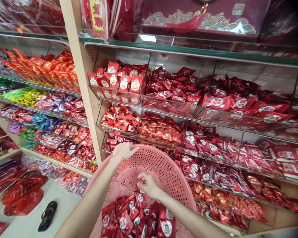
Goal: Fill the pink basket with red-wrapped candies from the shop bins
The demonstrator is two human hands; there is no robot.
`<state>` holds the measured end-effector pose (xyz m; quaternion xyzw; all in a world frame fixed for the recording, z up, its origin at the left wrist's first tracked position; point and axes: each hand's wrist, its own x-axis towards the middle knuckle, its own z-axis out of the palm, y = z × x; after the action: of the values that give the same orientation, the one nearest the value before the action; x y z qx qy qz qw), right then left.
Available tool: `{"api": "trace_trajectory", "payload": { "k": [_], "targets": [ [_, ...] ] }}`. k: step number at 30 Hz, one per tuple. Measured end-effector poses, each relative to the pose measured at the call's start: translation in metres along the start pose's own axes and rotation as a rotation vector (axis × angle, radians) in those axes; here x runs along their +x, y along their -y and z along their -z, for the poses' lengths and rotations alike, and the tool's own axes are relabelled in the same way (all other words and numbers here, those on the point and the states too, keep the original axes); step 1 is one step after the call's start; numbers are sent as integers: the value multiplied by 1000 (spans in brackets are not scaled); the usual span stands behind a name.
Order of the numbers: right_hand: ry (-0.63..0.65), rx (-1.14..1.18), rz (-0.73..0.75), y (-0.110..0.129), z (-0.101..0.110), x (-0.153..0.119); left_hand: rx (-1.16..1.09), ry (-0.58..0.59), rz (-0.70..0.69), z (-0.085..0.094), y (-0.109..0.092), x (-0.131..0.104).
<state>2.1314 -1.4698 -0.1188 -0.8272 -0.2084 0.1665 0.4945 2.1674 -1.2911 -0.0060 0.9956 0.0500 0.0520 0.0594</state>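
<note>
A large pink perforated basket [164, 162] stands tilted against the shelves, with many dark red candy packets [124, 222] lying inside it. My left hand [124, 152] grips the basket's far rim, fingers over the edge and thumb stretched along it. Inside the basket, my right hand [149, 185] is closed on a red packet [140, 197] above the pile. Its fingertips pinch the packet's upper end.
Shelves with clear fronts hold red packets [164, 127] ahead and to the right. Colourful packets [31, 96] fill the shelves at left. A red plastic bag [24, 196] and a black slipper [47, 215] lie on the floor at lower left.
</note>
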Motion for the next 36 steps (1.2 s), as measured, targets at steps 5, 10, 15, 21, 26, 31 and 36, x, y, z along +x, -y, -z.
{"api": "trace_trajectory", "payload": {
  "k": [5,10,15,21,26,31,36],
  "targets": [
    [20,62,-83,-4,-6,-2,-14,7,0,2,-2,0],
    [82,144,-108,-3,-5,-3,-9,6,-11,0,-2,2],
    [116,-70,-102,-6,4,-8,4,-4,-24,-4,-1,3],
    [34,-467,176,27,8,-28,4,-20,-29,-3,-3,5],
    [279,-417,344,51,-8,-39,-4,-7,-17,0,-4,5],
    [385,-192,235,39,-26,-39,-1,4,4,0,-3,5],
    [469,180,47,32,-19,-31,4,-8,-5,-1,-1,5]
  ]
}}
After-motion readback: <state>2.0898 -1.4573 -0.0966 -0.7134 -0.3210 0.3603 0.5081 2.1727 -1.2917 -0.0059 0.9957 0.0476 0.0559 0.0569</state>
